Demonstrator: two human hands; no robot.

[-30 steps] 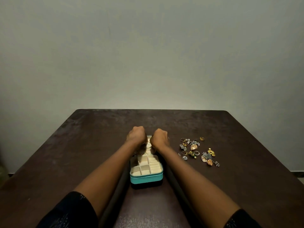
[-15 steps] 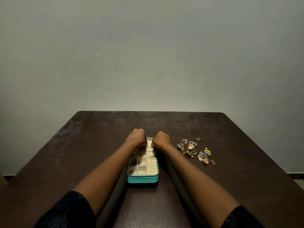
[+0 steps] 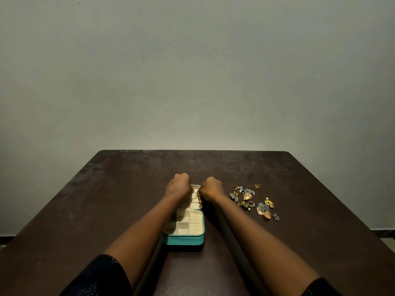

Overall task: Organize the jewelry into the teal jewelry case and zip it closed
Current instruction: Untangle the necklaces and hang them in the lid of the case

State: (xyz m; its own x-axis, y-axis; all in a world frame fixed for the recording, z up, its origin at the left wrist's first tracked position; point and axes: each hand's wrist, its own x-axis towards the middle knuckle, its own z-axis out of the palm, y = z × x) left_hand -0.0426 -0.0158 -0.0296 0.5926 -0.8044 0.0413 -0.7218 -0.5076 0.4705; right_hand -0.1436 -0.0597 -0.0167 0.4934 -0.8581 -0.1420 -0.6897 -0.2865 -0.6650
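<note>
1. Teal jewelry case (image 3: 183,240) is sitting open on the table (image 3: 106,199).
2. Left hand (image 3: 179,185) and right hand (image 3: 210,188) are curling over its far half, pinching a gold chain (image 3: 195,195).
3. Loose jewelry (image 3: 252,201) is lying off to the right.

Dark brown table (image 3: 106,199) with scuffed top and rounded far corners, against a plain greyish wall (image 3: 192,71).
</note>
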